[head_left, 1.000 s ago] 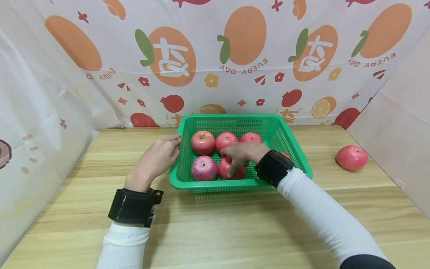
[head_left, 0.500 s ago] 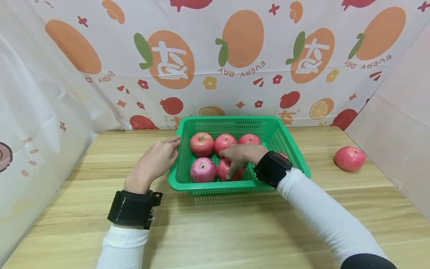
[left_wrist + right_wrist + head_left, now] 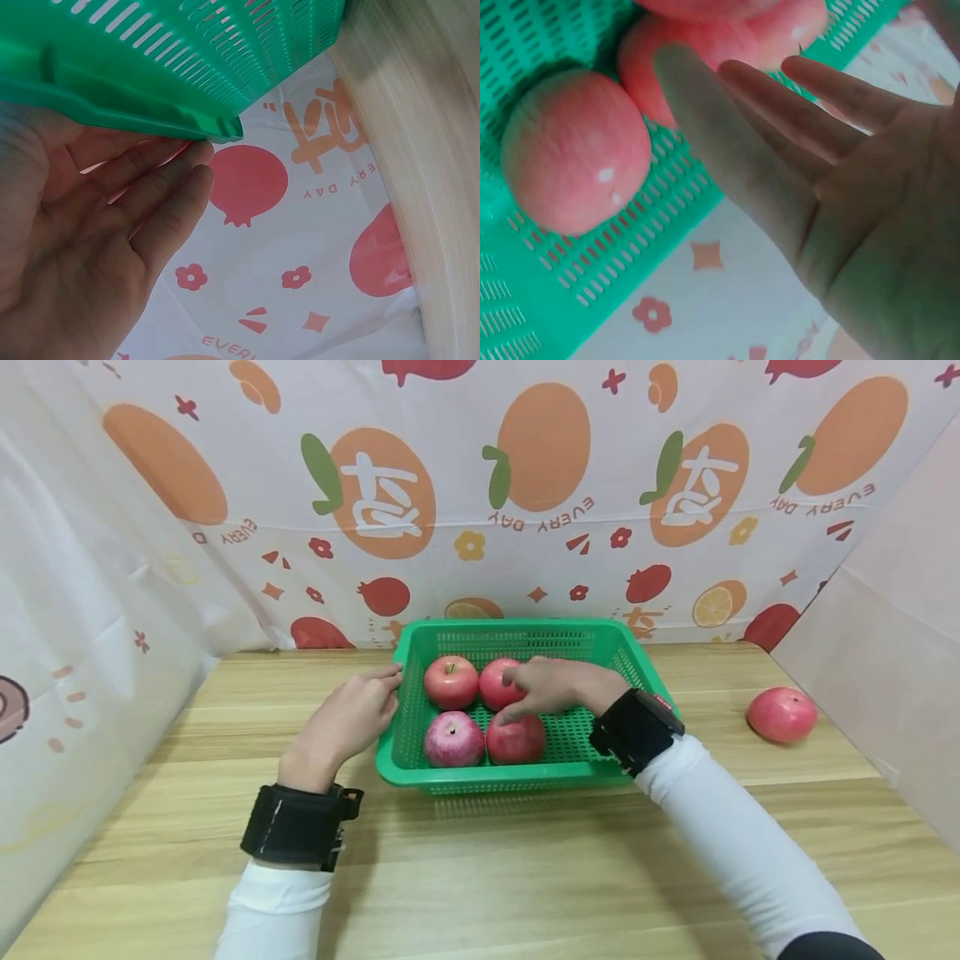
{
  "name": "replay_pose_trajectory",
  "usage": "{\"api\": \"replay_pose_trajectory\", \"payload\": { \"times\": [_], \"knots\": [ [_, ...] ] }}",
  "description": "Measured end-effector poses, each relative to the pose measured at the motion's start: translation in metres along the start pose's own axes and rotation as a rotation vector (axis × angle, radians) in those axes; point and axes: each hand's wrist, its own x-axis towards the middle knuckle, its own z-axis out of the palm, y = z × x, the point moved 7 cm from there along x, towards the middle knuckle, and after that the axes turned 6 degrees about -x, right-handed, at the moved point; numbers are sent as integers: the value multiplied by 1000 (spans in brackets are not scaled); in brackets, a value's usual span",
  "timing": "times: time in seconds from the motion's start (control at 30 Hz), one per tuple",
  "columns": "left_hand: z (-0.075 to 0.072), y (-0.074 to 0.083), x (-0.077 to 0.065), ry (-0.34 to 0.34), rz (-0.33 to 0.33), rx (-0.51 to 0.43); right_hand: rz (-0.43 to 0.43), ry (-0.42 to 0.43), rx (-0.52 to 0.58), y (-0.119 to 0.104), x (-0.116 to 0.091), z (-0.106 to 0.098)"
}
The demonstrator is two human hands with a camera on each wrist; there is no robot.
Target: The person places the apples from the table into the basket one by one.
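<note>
A green plastic basket [image 3: 502, 774] holds several red apples. My left hand [image 3: 347, 724] touches its left rim, fingers extended; in the left wrist view they lie straight under the rim's edge [image 3: 150, 124]. My right hand [image 3: 561, 685] hovers inside the basket with fingers loosely spread, holding nothing. Just below its thumb sits the front apple [image 3: 516, 743], next to a purplish striped apple [image 3: 453, 739]. Behind them are an apple with a visible stem [image 3: 451, 682] and another apple [image 3: 498, 685], partly covered by my fingers. One apple [image 3: 576, 154], hidden in the head view, appears in the right wrist view.
A single apple [image 3: 782, 715] lies on the wooden table [image 3: 480, 877] to the right of the basket. A fruit-print cloth [image 3: 450, 485] hangs as a wall behind it, and pale cloth walls stand at both sides.
My right hand has let go of the front apple and lifted slightly back and right, fingers opening. That apple stays in the basket's front row. The left hand keeps its place.
</note>
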Motion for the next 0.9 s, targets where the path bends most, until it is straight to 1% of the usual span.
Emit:
{"api": "replay_pose_trajectory", "payload": {
  "times": [0.07, 0.17, 0.27, 0.37, 0.47, 0.63, 0.9],
  "knots": [
    [0, 0, 0, -1, -1, 0, -14, 68, -31, 4, -4, -10],
    [1, 0, 1, -5, -3, -3, -32, 147, -40, 11, -9, -20],
    [1, 0, 1, -8, -6, -4, -61, 215, -37, 18, -13, -25],
    [1, 1, 0, -9, -8, -4, -85, 263, -28, 23, -16, -27],
    [1, 1, 0, -8, -6, -5, -96, 297, -24, 28, -19, -29],
    [1, 0, -1, -1, 2, 0, -95, 343, -51, 35, -23, -32],
    [2, -1, -1, 1, 1, 2, -102, 376, -46, 42, -30, -34]
  ]
}}
